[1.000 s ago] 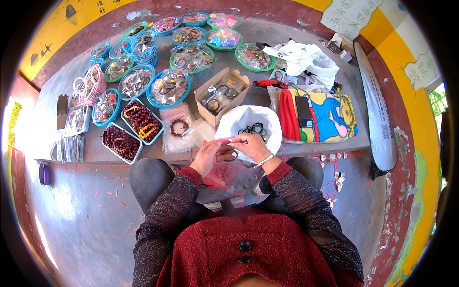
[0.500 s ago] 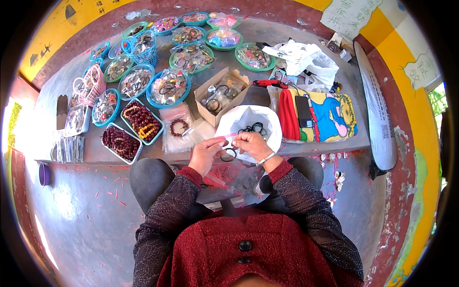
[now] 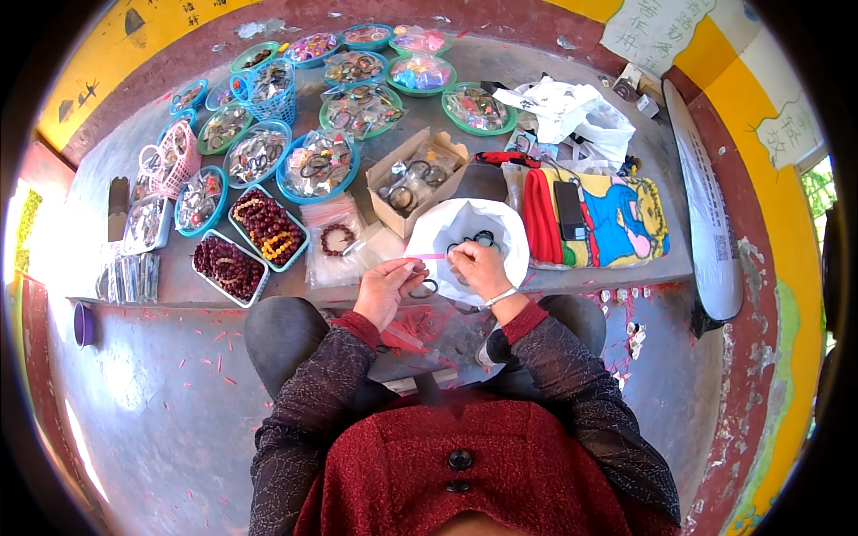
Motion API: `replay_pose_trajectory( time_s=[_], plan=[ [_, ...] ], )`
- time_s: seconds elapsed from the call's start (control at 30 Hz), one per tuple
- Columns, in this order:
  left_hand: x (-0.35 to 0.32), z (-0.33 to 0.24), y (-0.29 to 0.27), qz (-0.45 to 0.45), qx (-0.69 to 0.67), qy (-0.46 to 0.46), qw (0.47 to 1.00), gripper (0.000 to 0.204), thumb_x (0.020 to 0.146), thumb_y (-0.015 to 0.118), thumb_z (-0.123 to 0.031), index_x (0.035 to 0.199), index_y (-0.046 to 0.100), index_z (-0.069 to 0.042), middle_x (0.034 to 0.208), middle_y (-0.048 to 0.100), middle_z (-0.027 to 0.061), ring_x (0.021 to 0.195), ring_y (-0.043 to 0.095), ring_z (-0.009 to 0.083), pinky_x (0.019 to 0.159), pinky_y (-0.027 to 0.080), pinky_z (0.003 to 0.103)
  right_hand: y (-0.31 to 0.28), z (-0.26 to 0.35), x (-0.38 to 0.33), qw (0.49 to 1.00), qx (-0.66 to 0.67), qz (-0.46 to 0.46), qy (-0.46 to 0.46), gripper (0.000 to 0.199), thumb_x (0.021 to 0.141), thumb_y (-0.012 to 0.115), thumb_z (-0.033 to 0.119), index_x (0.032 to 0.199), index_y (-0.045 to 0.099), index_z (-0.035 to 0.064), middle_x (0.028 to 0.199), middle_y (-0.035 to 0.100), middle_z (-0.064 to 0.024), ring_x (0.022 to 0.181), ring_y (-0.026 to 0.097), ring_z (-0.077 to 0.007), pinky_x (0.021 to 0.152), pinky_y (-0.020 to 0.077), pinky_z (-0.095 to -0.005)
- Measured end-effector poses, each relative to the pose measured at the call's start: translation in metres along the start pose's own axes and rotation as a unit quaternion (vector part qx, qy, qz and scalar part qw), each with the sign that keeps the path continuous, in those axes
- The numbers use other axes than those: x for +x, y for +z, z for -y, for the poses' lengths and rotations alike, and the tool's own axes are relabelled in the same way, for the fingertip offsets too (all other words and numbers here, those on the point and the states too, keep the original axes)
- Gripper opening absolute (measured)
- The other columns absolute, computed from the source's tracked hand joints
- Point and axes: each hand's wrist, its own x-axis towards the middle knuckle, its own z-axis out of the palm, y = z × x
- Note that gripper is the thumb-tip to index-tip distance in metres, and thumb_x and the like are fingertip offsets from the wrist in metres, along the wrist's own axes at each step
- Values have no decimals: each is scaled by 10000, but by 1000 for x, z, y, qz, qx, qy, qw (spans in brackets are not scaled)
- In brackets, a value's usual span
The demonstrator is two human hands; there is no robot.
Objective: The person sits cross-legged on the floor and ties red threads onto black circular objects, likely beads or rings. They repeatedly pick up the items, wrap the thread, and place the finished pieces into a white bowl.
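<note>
My left hand [image 3: 386, 290] pinches one end of a thin pink strip [image 3: 432, 256]. The other end runs to the closed fingers of my right hand [image 3: 483, 271], which wears a bracelet at the wrist. A dark ring-shaped band [image 3: 424, 288] hangs by my left fingertips; how it is held there is hidden. Just behind my hands stands a white bag-lined container [image 3: 424, 230] with several black bands [image 3: 483, 238] inside. My right hand hovers over its near rim.
Left of the container lie clear bags with a beaded bracelet [image 3: 336, 239] and an open cardboard box [image 3: 375, 201]. Two trays of dark red beads [image 3: 229, 266] stand farther left. A folded towel [image 3: 617, 219] carries a phone [image 3: 568, 210]. Several filled baskets [image 3: 319, 195] crowd the back.
My right hand has shifted slightly right, away from the left, so a longer straight piece of the pink strip shows between them. My left hand stays nearly in place.
</note>
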Motion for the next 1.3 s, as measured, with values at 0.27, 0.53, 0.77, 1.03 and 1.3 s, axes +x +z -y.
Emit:
replay_pose_trajectory(
  time_s=[0.27,0.53,0.77,1.03,1.3],
  plan=[
    [7,15,-3,-23,106,-16,994,213,897,474,-64,1020,559,87,976,599,134,884,603,183,801,502,249,9,41,-19,925,-188,-70,-323,90,730,622,77,819,615,66,725,562,-75,648,574,-256,567,463,-345],
    [1,14,8,26,246,17,969,213,885,501,-75,1032,583,56,913,610,64,797,589,107,732,485,219,7,52,-22,889,-296,-35,-348,64,709,624,81,768,628,55,694,560,-68,640,577,-245,572,468,-334],
    [2,25,-2,40,380,75,921,197,833,537,-73,991,616,14,791,644,89,728,612,157,673,482,259,9,62,-28,878,-346,-9,-331,70,695,609,131,748,619,86,701,556,-65,635,564,-247,573,458,-343],
    [-3,20,2,102,578,155,795,182,796,573,-83,950,618,3,824,657,119,760,626,183,670,483,316,23,33,-20,848,-324,-56,-415,110,683,575,189,724,591,88,619,541,-104,548,549,-285,493,443,-375],
    [0,28,-4,92,559,179,804,192,797,552,-88,960,601,1,849,644,165,779,634,250,676,483,329,21,44,-24,848,-319,-53,-421,98,693,564,178,687,570,80,606,534,-108,525,529,-296,472,420,-395]
  ],
)
